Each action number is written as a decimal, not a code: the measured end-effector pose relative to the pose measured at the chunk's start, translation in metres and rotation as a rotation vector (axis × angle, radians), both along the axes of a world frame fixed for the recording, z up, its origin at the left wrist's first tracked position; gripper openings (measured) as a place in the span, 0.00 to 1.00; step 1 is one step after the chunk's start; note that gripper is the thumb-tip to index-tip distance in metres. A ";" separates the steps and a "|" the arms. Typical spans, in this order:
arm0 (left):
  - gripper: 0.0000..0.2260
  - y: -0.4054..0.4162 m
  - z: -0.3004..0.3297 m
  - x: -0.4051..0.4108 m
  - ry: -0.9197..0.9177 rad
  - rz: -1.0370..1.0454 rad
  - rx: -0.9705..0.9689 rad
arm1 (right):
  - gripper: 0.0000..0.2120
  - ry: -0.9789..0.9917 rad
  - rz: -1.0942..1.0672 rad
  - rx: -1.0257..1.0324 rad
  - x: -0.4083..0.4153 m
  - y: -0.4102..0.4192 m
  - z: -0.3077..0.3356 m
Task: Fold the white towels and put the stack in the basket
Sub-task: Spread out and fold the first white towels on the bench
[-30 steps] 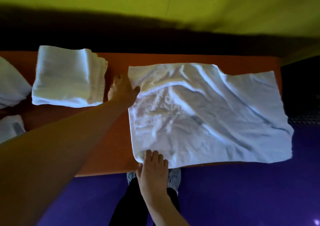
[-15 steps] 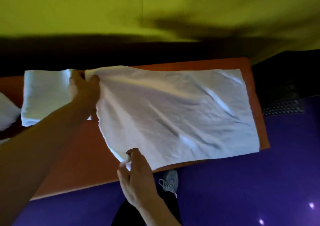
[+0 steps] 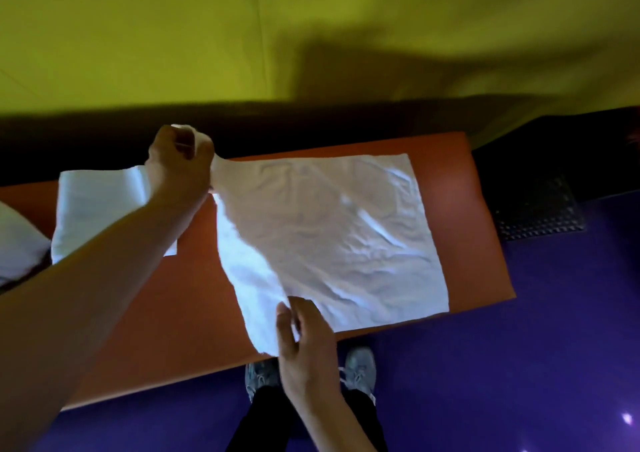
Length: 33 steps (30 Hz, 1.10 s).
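No text, label, brand, number or sign can be read anywhere in the head view.

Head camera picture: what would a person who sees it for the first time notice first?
First the large white towel, spread over the right part of the orange table, with its left edge lifted. The left hand pinches the far left corner high up, and the right hand holds the near left corner. To the left, behind the left arm, lies a stack of folded white towels.
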State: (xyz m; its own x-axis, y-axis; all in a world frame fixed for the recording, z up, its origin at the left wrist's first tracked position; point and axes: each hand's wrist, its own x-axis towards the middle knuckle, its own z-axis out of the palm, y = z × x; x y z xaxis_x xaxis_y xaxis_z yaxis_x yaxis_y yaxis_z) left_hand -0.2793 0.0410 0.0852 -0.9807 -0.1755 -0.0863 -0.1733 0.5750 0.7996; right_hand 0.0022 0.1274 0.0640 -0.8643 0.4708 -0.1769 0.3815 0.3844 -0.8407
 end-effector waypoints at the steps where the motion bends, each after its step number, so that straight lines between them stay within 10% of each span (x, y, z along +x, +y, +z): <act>1: 0.11 0.016 0.003 0.004 0.024 -0.009 0.013 | 0.07 -0.018 -0.045 -0.023 0.008 0.015 -0.002; 21: 0.08 0.321 -0.052 0.105 -0.220 -0.177 0.251 | 0.06 -0.292 -0.360 -0.121 0.114 0.266 -0.087; 33: 0.14 0.162 -0.112 0.268 -0.267 -0.158 -0.380 | 0.10 -0.355 -0.300 0.073 0.108 0.304 -0.115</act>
